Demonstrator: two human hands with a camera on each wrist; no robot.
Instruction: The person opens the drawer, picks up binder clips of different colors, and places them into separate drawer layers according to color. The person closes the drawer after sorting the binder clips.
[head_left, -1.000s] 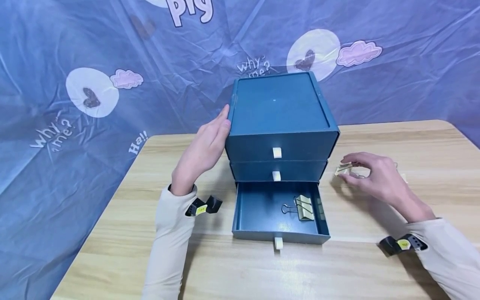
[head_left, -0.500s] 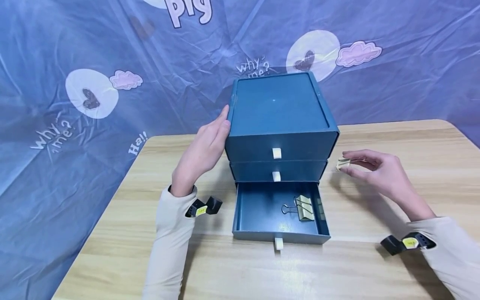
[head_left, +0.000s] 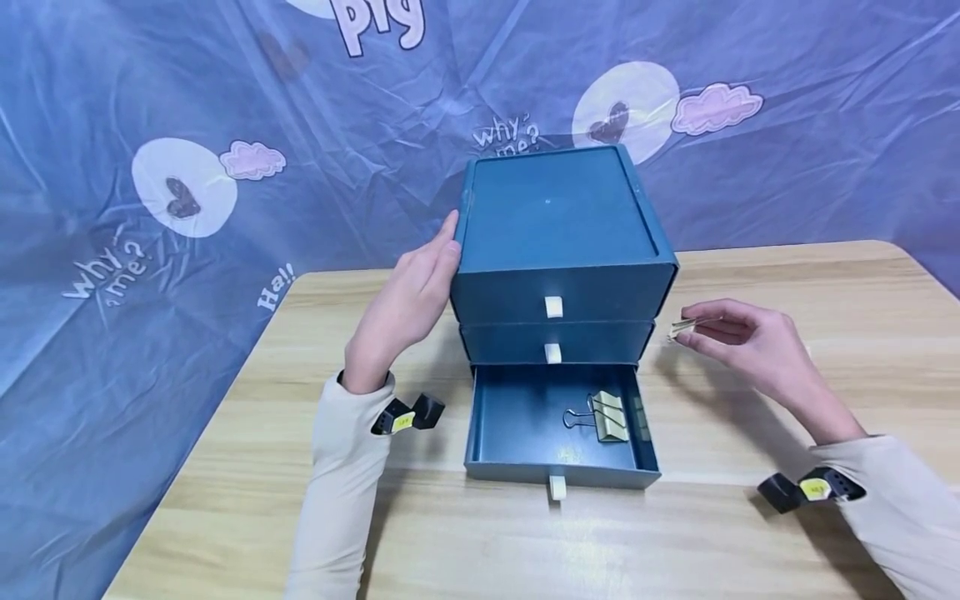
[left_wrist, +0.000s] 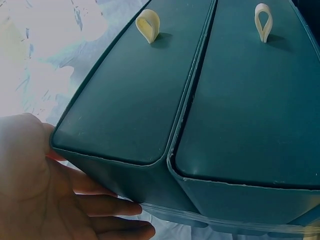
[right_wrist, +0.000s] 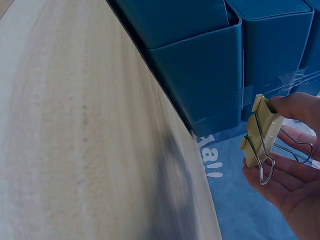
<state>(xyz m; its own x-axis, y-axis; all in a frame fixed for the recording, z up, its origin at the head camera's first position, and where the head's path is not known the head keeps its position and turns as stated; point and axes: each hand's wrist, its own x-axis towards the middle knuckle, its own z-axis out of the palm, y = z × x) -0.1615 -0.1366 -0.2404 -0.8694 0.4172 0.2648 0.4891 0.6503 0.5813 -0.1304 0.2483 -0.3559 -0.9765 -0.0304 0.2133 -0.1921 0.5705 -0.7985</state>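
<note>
A dark blue drawer unit (head_left: 555,208) stands on the table, its bottom drawer (head_left: 517,417) pulled out. Inside that drawer, toward the right, lies a pale yellow binder clip (head_left: 611,416) with wire handles. My left hand (head_left: 408,292) rests against the unit's left side; in the left wrist view its fingers (left_wrist: 107,206) extend along the side wall. To the right of the unit, my right hand (head_left: 757,342) pinches another yellow binder clip (right_wrist: 264,132) between thumb and fingers, above the table. Its wire handles show in the right wrist view.
The two upper drawers, with white pull tabs (head_left: 553,306), are closed. A wooden table (head_left: 247,467) carries the unit. Behind it hangs a blue printed cloth (head_left: 360,150). Both wrists wear black cameras (head_left: 810,490).
My right hand has lifted slightly with the binder clip, and the pale piece seen behind that hand earlier no longer shows. My left hand and the drawers stay put.
</note>
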